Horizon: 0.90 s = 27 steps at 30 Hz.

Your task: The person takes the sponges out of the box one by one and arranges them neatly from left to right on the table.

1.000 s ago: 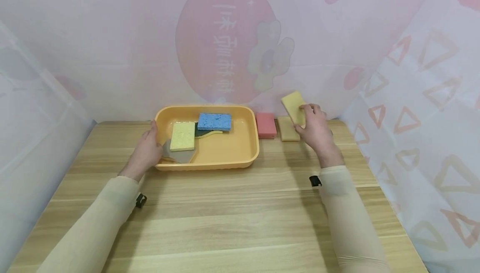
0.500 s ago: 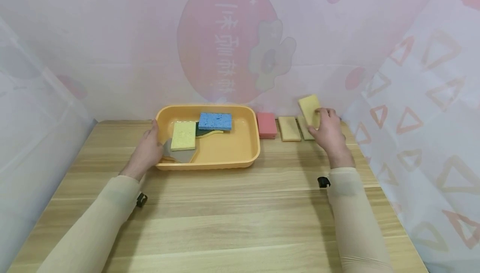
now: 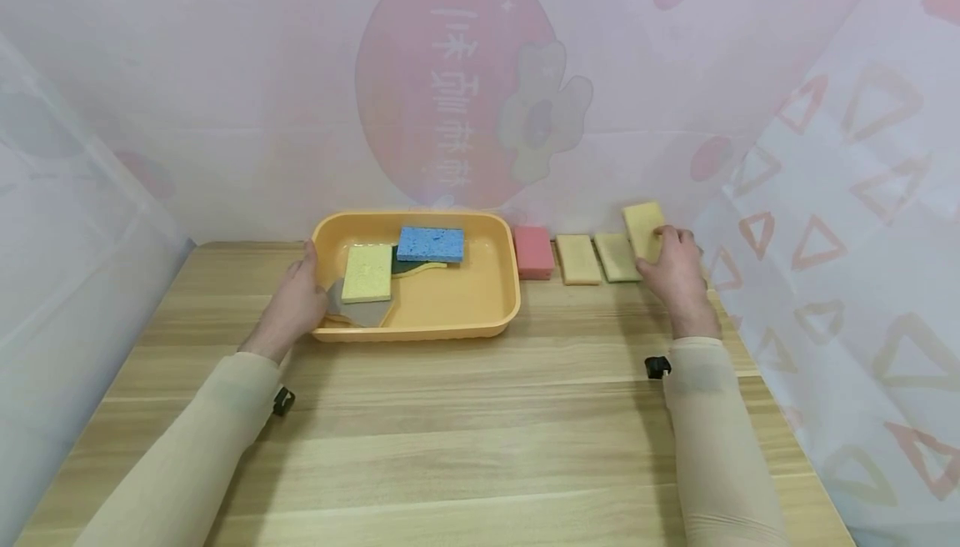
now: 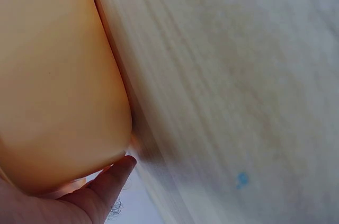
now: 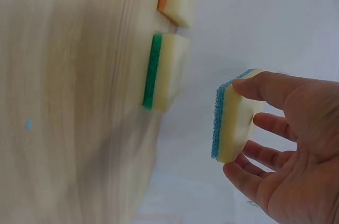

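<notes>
R hand (image 3: 678,273) pinches yel sponge (image 5: 231,123), blue scrub layer

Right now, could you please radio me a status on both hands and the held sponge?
Left hand holds left end of orange tray. Right hand pinches blue-backed sponge, raised off table. Green-backed sponge nearby, apart; nothing visibly in the way.

Patterned sheets (image 3: 285,88) round three sides of a table (image 3: 480,439) suggest a booth (image 3: 847,222)

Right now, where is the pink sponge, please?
In the head view, the pink sponge lies on the table just right of the orange tray, between it and a pale yellow sponge.
</notes>
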Motion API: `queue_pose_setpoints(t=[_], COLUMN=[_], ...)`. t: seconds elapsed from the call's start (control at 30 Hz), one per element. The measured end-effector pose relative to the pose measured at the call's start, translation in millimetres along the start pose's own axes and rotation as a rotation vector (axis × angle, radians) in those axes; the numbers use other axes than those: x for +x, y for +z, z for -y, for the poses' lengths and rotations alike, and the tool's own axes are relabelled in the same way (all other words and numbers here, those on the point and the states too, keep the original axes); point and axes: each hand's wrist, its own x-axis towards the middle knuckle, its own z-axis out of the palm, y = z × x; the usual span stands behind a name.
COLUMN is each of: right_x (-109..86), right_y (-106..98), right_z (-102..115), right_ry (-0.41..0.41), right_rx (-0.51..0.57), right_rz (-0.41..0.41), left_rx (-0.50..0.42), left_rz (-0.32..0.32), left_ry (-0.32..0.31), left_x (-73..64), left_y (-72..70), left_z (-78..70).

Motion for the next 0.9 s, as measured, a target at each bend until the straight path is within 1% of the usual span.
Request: queue_pose_setpoints(t=[0.13,0.33,0.5,0.67,0.73,0.9], right_x=[1.1,2.6,3.0,8.0,12.6,12.0], right_y=[-0.2,0.7,0.2,3.0,5.8,6.2], right_z=[-8.2,-18.3,-25.7,-37.6,-44.7,-46.4], right_ry=[0.02,0.066,0.099,0.13,0.133,0.126], right_rx=[-0.002,0.003,0.003,-0.004,-0.025,-0.04], right_rz=[-0.012,-0.017,0.005,0.018,0.011,0.018], left_rx=[0.005,0.003,0.004,-0.009,-0.011,-0.004], left_rz=[0.002,0.011,0.017,0.025,0.024,0.016], left_ry=[0.002,-0.019,-0.021,-0.019,-0.018,-0.007], left_x=[0.1,0.4,-0.6,-1.6,-1.7,-2.2], left_y=[0.0,0.1,-0.7,-1.5,-1.7,-1.7], left_z=[0.8,1.0,0.1,-0.3,-0.4,-1.3])
